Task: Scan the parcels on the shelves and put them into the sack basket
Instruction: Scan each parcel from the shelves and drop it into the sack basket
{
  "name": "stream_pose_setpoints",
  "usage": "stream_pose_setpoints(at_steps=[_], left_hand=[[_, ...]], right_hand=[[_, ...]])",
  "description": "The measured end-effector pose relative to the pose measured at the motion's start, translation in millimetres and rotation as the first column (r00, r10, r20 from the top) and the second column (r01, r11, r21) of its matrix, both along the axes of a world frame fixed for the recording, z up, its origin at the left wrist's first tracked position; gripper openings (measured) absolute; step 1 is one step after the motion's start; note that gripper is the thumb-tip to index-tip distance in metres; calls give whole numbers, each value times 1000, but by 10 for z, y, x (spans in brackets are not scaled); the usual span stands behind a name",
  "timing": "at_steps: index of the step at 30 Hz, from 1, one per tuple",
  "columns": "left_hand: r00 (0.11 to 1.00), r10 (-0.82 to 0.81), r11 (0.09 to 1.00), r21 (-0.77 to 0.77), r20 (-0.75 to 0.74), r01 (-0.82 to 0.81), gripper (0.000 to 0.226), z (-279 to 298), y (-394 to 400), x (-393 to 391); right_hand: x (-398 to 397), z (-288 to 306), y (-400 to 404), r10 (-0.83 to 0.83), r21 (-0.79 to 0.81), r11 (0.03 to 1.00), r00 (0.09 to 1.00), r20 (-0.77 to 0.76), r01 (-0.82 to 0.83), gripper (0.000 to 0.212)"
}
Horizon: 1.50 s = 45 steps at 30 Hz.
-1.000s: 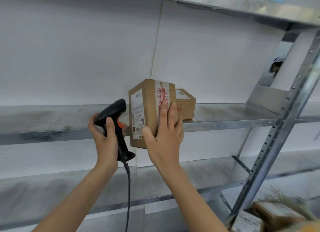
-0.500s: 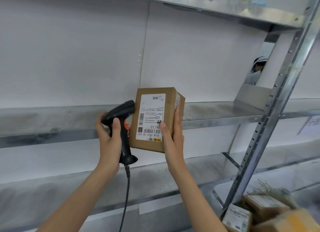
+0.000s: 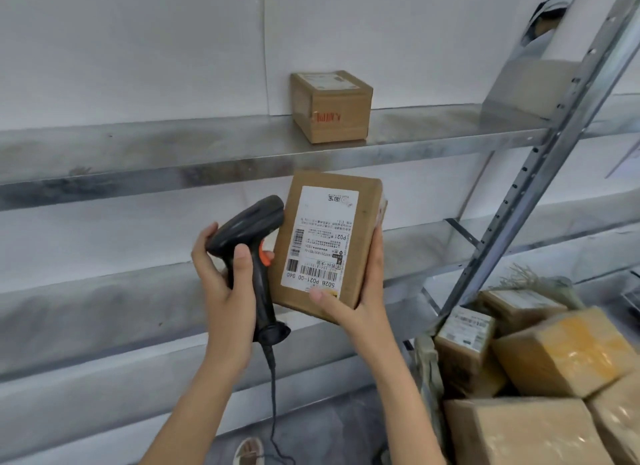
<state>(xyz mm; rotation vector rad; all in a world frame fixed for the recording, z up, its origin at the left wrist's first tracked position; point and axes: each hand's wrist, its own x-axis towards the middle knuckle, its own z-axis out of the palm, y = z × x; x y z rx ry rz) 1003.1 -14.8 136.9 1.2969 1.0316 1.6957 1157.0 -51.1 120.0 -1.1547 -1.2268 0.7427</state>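
We see a brown cardboard parcel with a white shipping label, its print upside down, gripped from below and the side by our right hand, just in front of the shelves. Our left hand wraps the black scanner, nose touching the parcel. A second parcel sits on the grey metal shelf against white wall panels; the sack basket at lower right holds more boxes.

**Metal shelving against a white wall**

Galvanized steel shelves run across the frame in tiers, their surfaces dull and smudged. White panels back them, meeting at a vertical seam. A perforated steel upright slants on the right. Grey floor, possibly concrete, shows below. Lighting is soft and even.
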Motion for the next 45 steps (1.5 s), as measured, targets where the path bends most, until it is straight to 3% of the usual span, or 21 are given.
stream_pose_setpoints(at_steps=[6, 10, 15, 20, 26, 37, 45], left_hand=[[998, 12, 999, -40, -58, -14, 40, -157, -185, 28], [996, -19, 998, -54, -84, 14, 50, -239, -230, 38], [993, -53, 995, -92, -105, 43, 37, -265, -184, 49], [984, -113, 991, -86, -139, 102, 37, -211, -170, -27], [955, -216, 976, -58, -205, 208, 42, -184, -306, -137], [880, -369, 929, -146, -299, 340, 48, -298, -628, -98], [838, -343, 939, -130, -426, 318, 49, -389, -739, -79]], right_hand=[[8, -332, -223, 26, -91, 996, 999, 39, -22, 147], [32, -454, -289, 3, -100, 995, 1000, -25, -6, 139], [-30, -501, -364, -90, -102, 991, 994, -65, 83, 130], [-37, -480, -365, -222, -86, 971, 975, 24, 223, 129], [55, -514, -371, -425, -55, 893, 878, 221, 446, 129], [156, -613, -408, -540, -23, 821, 790, 290, 570, 133], [108, -634, -430, -562, -3, 803, 761, 324, 595, 133]])
